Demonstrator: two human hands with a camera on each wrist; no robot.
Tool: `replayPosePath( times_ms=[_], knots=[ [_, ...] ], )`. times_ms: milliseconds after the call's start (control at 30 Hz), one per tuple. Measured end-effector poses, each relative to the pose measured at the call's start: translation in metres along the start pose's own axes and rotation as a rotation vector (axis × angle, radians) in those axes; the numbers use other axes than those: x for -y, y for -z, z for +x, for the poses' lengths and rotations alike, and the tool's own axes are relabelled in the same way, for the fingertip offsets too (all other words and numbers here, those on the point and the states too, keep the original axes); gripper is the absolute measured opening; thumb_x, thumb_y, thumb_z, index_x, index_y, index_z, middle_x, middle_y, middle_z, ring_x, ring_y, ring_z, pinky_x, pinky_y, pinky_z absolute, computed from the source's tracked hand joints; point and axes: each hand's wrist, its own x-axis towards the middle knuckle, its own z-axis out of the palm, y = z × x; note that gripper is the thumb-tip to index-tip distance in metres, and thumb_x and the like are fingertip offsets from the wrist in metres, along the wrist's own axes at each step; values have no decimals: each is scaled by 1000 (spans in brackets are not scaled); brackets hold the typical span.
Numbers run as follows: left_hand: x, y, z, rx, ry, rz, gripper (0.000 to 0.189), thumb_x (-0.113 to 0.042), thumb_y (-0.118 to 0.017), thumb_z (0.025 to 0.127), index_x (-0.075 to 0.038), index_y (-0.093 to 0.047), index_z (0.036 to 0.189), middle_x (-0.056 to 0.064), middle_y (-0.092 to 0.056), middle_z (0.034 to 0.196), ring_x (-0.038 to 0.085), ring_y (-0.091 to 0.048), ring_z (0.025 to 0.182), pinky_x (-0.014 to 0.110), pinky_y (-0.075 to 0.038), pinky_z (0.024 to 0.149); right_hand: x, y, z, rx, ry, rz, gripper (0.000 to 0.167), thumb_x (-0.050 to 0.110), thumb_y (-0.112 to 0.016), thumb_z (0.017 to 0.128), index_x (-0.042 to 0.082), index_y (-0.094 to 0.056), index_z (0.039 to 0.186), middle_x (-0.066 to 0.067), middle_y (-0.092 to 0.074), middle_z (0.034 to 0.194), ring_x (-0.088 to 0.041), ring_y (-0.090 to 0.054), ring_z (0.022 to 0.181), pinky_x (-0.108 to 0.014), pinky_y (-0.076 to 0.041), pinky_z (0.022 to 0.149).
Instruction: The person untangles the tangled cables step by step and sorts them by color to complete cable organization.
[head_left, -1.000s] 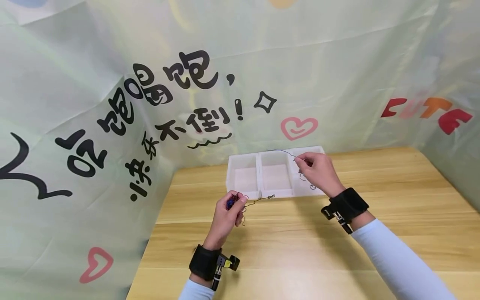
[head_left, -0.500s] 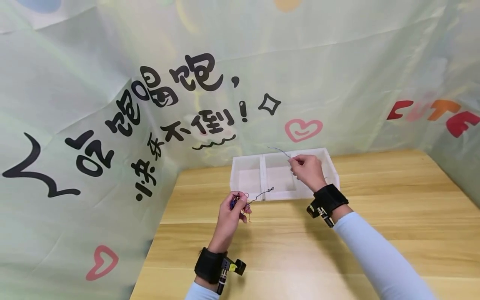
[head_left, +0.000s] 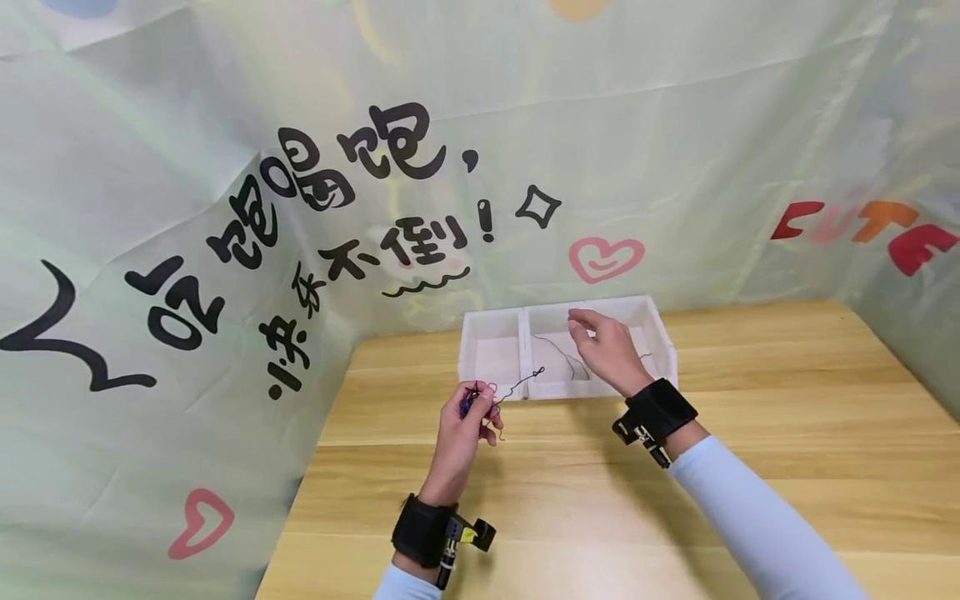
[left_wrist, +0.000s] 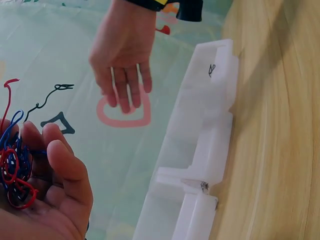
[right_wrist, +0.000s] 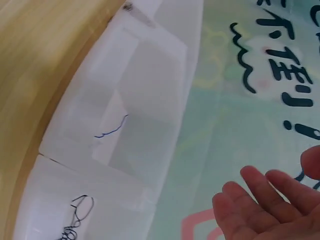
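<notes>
My left hand (head_left: 455, 433) grips a tangle of thin red, blue and black wires (left_wrist: 14, 167) just in front of a white divided box (head_left: 522, 346). From that tangle a black wire (left_wrist: 42, 102) with a looped end sticks out to the right. Fingers extended, my right hand (head_left: 606, 348) hovers over the box with nothing in it. A short blue wire (right_wrist: 112, 132) lies in the box's middle compartment. Beside it, the right compartment holds a coiled black wire (right_wrist: 75, 217). My right hand partly covers that end of the box in the head view.
The box stands at the back of a wooden table (head_left: 540, 500), close to a printed cloth backdrop (head_left: 675, 167). Its left compartment (head_left: 497, 358) shows only a bare floor. Each wrist wears a black strap with a small camera.
My right hand first moved left over the box while pinching a thin wire. Its fingers have since spread and the wire has dropped into the middle compartment. The left hand keeps its tangle.
</notes>
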Motion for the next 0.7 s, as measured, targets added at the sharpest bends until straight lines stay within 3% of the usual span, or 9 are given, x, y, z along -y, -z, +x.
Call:
replayPosePath(
  times_ms=[433,700],
  knots=[
    [0,-5,-1,8,-5,10,28,-29,-65,101,-3,-57,110,9,-61,88,18,-60,71,24,-49,55,14,6,-19,39,136,17,33,24,-58,104,2,-67,127,-11,-72,115,-25,-67,105,-46,-56,86],
    [-1,-6,2,48,-17,68,27,-24,-68,99,-1,-59,108,9,-62,87,18,-59,70,24,-48,54,27,6,-37,96,296,-3,26,15,-60,103,3,-70,124,-10,-73,112,-18,-68,92,-41,-56,79]
  ],
)
